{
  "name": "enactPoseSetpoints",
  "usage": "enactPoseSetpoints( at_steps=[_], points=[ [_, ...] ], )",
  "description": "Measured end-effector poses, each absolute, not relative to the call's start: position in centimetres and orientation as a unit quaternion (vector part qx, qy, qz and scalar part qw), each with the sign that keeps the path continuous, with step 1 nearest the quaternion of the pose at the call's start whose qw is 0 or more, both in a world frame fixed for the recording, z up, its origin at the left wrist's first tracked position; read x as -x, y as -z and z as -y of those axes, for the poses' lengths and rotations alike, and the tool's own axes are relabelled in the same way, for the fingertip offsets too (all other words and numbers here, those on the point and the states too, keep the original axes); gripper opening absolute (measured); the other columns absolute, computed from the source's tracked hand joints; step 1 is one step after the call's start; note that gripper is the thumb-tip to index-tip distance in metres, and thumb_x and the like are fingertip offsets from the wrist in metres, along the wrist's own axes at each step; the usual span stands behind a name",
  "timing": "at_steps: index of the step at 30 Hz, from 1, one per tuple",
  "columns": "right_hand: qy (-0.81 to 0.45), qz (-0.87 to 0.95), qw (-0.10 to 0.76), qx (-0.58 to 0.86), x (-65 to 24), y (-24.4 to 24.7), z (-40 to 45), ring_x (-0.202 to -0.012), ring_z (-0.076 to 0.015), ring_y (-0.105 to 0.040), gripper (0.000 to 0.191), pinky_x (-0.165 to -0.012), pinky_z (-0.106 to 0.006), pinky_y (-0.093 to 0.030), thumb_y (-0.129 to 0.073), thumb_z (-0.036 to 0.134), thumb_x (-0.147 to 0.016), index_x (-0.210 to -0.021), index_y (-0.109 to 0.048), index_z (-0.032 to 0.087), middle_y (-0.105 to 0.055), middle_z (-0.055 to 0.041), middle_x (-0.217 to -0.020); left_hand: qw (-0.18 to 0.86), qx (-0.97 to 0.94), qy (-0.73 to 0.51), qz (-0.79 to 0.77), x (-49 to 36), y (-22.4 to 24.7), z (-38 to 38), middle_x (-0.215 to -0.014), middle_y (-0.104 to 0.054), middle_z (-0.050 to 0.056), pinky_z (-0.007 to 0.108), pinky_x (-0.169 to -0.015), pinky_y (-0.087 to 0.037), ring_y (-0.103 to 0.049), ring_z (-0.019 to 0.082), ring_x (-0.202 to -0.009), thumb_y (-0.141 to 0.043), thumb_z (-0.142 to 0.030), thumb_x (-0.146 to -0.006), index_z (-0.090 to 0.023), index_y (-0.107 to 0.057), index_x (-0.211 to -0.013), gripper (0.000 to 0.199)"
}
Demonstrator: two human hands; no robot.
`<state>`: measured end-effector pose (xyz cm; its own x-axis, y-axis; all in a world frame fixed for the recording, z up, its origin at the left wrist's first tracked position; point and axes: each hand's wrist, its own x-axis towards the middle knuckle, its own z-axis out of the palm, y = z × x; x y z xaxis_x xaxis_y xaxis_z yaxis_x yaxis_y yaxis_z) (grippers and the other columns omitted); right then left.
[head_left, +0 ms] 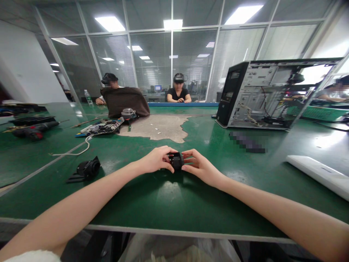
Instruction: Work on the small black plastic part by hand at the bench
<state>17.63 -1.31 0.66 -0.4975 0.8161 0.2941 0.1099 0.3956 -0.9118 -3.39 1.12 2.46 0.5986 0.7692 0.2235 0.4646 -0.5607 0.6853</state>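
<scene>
A small black cylindrical plastic part [177, 161] is held between my two hands, just above or on the green table; which one I cannot tell. My left hand [157, 159] grips it from the left, thumb below and fingers curled over. From the right, the fingertips and thumb of my right hand [198, 168] close on its rim. The part's left end is hidden behind my left fingers. To the left of my left forearm lies another black plastic piece [86, 169] with a round opening and a flat tab.
An opened computer case [261, 94] stands at the right, near a dark blurred object [247, 142] and a white flat panel [321, 174]. Circuit boards [102, 127], a white cable [86, 146] and a power tool [35, 131] lie left. Other people [178, 89] sit beyond.
</scene>
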Motion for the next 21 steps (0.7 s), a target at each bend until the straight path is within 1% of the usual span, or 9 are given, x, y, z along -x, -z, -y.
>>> enactPoseSetpoints(
  at_steps=[2,6,9,12,14,17,21],
  points=[
    [-0.448,0.749,0.381,0.303,-17.75,-0.58,1.25,-0.095,-0.0198,-0.059,0.028,-0.082,-0.039,-0.051,-0.062,0.025,-0.074,-0.096,-0.046,0.020,-0.053,-0.0055,-0.102,0.299,-0.842,-0.260,-0.365,3.38,-2.43,-1.13,-0.091,-0.060,0.003,0.026,-0.063,-0.049,-0.063,0.015,-0.070,-0.078,-0.026,-0.054,-0.018,-0.052,-0.109,0.062],
    [-0.419,0.774,0.389,0.273,-18.00,-0.24,1.29,-0.098,-0.0186,-0.056,0.030,-0.084,-0.037,-0.050,-0.065,0.022,-0.072,-0.097,-0.048,0.021,-0.047,-0.0043,-0.106,0.303,-0.838,-0.262,-0.371,3.33,-2.44,-1.13,-0.091,-0.060,0.003,0.026,-0.063,-0.049,-0.063,0.015,-0.070,-0.078,-0.026,-0.054,-0.017,-0.051,-0.108,0.061],
    [-0.423,0.771,0.391,0.271,-17.99,-0.12,1.39,-0.095,-0.0173,-0.057,0.022,-0.082,-0.035,-0.051,-0.061,0.024,-0.076,-0.093,-0.048,0.021,-0.048,-0.0031,-0.101,0.301,-0.838,-0.261,-0.373,3.30,-2.50,-1.11,-0.091,-0.060,0.003,0.026,-0.063,-0.049,-0.063,0.015,-0.070,-0.078,-0.026,-0.054,-0.017,-0.051,-0.108,0.060],
    [-0.406,0.767,0.411,0.278,-17.76,-0.33,1.46,-0.094,-0.0179,-0.057,0.014,-0.079,-0.035,-0.051,-0.058,0.028,-0.078,-0.086,-0.049,0.020,-0.049,-0.0031,-0.098,0.298,-0.839,-0.259,-0.373,3.30,-2.58,-1.07,-0.091,-0.060,0.003,0.026,-0.063,-0.049,-0.063,0.016,-0.071,-0.078,-0.027,-0.054,-0.017,-0.052,-0.108,0.061],
    [-0.414,0.759,0.410,0.290,-17.59,-0.58,1.48,-0.094,-0.0185,-0.057,0.018,-0.078,-0.036,-0.051,-0.060,0.029,-0.077,-0.086,-0.047,0.020,-0.050,-0.0029,-0.096,0.295,-0.841,-0.259,-0.372,3.31,-2.63,-1.03,-0.092,-0.060,0.003,0.027,-0.064,-0.049,-0.063,0.016,-0.071,-0.078,-0.028,-0.054,-0.017,-0.052,-0.108,0.061],
    [-0.440,0.748,0.390,0.309,-17.50,-0.86,1.47,-0.094,-0.0186,-0.058,0.026,-0.078,-0.037,-0.051,-0.062,0.027,-0.075,-0.093,-0.044,0.021,-0.051,-0.0037,-0.100,0.288,-0.845,-0.256,-0.371,3.33,-2.68,-0.98,-0.092,-0.060,0.003,0.027,-0.064,-0.049,-0.063,0.016,-0.071,-0.078,-0.029,-0.054,-0.017,-0.052,-0.108,0.061],
    [-0.438,0.756,0.385,0.298,-17.67,-0.62,1.47,-0.094,-0.0180,-0.058,0.027,-0.081,-0.037,-0.051,-0.063,0.026,-0.074,-0.094,-0.045,0.021,-0.051,-0.0038,-0.102,0.297,-0.841,-0.262,-0.368,3.35,-2.59,-1.01,-0.091,-0.060,0.003,0.027,-0.064,-0.050,-0.063,0.016,-0.072,-0.078,-0.029,-0.054,-0.017,-0.052,-0.109,0.062]
  ],
)
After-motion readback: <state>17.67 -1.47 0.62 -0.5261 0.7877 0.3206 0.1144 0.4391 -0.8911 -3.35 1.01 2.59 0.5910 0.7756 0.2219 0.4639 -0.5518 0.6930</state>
